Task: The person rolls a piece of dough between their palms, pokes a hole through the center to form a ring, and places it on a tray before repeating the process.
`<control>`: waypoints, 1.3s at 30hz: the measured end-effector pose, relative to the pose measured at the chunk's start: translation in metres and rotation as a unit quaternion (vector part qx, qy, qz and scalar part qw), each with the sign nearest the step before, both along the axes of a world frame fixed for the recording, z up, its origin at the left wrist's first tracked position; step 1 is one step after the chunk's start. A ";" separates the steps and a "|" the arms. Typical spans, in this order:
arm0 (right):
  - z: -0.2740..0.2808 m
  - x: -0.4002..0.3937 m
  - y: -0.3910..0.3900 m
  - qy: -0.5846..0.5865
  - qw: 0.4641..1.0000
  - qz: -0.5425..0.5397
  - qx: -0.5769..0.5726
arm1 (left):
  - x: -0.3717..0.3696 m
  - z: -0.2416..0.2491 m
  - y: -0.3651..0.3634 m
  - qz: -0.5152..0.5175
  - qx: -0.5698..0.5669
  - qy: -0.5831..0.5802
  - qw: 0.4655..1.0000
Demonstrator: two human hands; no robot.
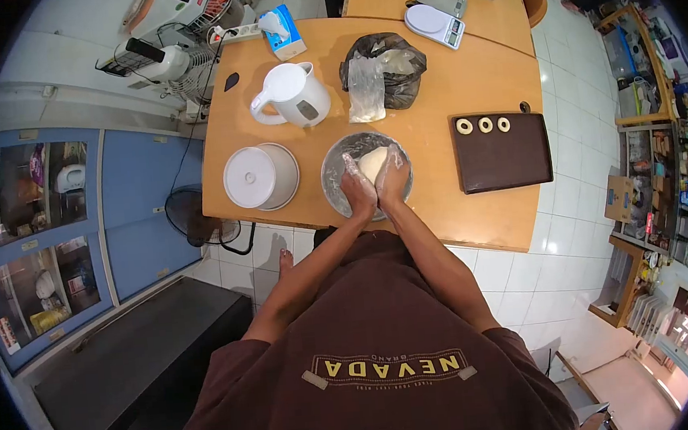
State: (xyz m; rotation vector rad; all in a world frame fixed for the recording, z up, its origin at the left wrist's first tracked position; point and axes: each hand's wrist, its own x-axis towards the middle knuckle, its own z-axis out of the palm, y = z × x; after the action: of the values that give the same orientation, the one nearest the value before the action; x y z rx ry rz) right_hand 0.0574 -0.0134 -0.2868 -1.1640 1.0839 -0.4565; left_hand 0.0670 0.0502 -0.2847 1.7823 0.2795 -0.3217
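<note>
A pale lump of dough [372, 164] is cupped between both hands, over a grey metal bowl [332, 185] near the front edge of the table. My left hand [358, 188] wraps the dough's left side, its fingers dusted white. On the other side, my right hand [392, 177] closes round the dough, also floury. The wrists nearly touch at the bowl's near rim. Flour streaks the bowl's inner wall; its bottom is mostly hidden by the hands.
A white lidded tub [260, 177] and a white electric kettle [294, 95] stand left of the bowl. Behind it lie a clear plastic bag [366, 92] and a black bag [405, 89]. Rightward, a dark tray [503, 158] bears three dough rings [485, 125]. A kitchen scale [434, 26] sits farther back.
</note>
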 end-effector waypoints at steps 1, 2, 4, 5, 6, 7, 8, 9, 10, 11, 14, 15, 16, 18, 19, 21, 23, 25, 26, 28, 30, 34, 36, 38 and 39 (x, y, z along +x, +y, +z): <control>-0.017 0.000 0.001 0.005 0.999 -0.032 0.033 | 0.002 -0.003 0.003 -0.015 0.017 -0.008 1.000; -0.034 0.002 0.002 0.010 0.996 -0.065 0.067 | 0.003 -0.006 0.006 -0.030 0.034 -0.017 0.999; -0.055 -0.001 0.003 -0.001 0.987 -0.095 0.129 | 0.004 -0.030 0.011 -0.035 0.058 -0.050 0.996; -0.061 -0.004 0.003 -0.019 0.983 -0.093 0.157 | 0.006 -0.042 0.013 -0.038 0.070 -0.067 0.995; -0.062 -0.007 0.003 -0.035 0.978 -0.090 0.186 | 0.008 -0.044 0.016 -0.074 0.083 -0.068 0.991; -0.053 -0.010 0.003 -0.021 0.986 -0.065 0.149 | 0.011 -0.045 0.020 -0.108 0.096 -0.070 0.987; -0.043 -0.014 0.002 -0.008 0.993 -0.039 0.112 | 0.016 -0.046 0.025 -0.143 0.109 -0.071 0.981; -0.035 -0.016 -0.001 0.005 0.997 -0.015 0.074 | 0.023 -0.065 0.035 -0.188 0.139 -0.211 0.949; -0.036 -0.017 -0.007 -0.061 0.996 0.019 0.065 | 0.031 -0.100 0.048 -0.229 0.166 -0.344 0.895; -0.042 -0.021 -0.015 -0.125 0.989 0.054 0.055 | 0.037 -0.119 0.056 -0.265 0.188 -0.469 0.821; -0.028 -0.023 -0.031 -0.167 0.972 0.162 0.030 | 0.050 -0.102 0.059 -0.390 0.171 -0.500 0.754; -0.024 -0.022 -0.034 -0.157 0.967 0.198 0.022 | 0.052 -0.098 0.061 -0.439 0.191 -0.481 0.735; -0.019 -0.021 -0.035 -0.092 0.975 0.200 0.016 | 0.050 -0.095 0.057 -0.393 0.178 -0.509 0.745; -0.015 -0.020 -0.036 0.038 0.979 0.199 0.005 | 0.038 -0.083 0.042 -0.300 0.147 -0.559 0.759; -0.021 -0.019 -0.036 0.041 0.987 0.156 0.006 | 0.032 -0.076 0.037 -0.280 0.116 -0.476 0.826; -0.035 -0.018 -0.034 0.045 0.997 0.069 0.009 | 0.022 -0.065 0.031 -0.231 0.080 -0.311 0.919; -0.042 -0.019 -0.028 0.029 0.999 0.009 0.036 | 0.009 -0.060 0.019 -0.160 0.095 -0.173 0.967; -0.034 -0.017 -0.021 -0.005 0.998 -0.004 0.056 | 0.009 -0.052 0.016 -0.108 0.082 -0.029 0.990; -0.031 -0.017 -0.016 -0.029 0.998 0.009 0.063 | 0.012 -0.048 0.017 -0.097 0.048 0.054 0.993; -0.023 -0.023 -0.008 -0.051 0.997 0.053 0.005 | 0.012 -0.053 0.022 -0.063 -0.059 0.165 0.983; -0.017 -0.024 -0.008 -0.052 0.983 0.116 -0.129 | 0.023 -0.053 0.019 -0.016 -0.207 0.212 0.955; -0.011 -0.024 -0.004 -0.172 0.964 0.139 -0.144 | 0.035 -0.040 0.017 -0.038 -0.283 0.299 0.910; -0.006 -0.022 0.001 -0.241 0.963 0.108 -0.056 | 0.038 -0.037 0.018 -0.077 -0.298 0.357 0.882; 0.001 -0.025 -0.007 -0.172 0.963 0.181 -0.103 | 0.031 -0.061 0.024 -0.082 -0.367 0.372 0.849; 0.004 -0.027 -0.010 -0.138 0.958 0.216 -0.126 | 0.028 -0.070 0.026 -0.085 -0.399 0.379 0.831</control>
State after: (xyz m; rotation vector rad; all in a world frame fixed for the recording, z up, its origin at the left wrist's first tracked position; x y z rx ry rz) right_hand 0.0305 -0.0232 -0.2830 -1.4682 0.5171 -0.4025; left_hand 0.0953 0.0766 -0.3542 0.7750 0.4581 -1.1072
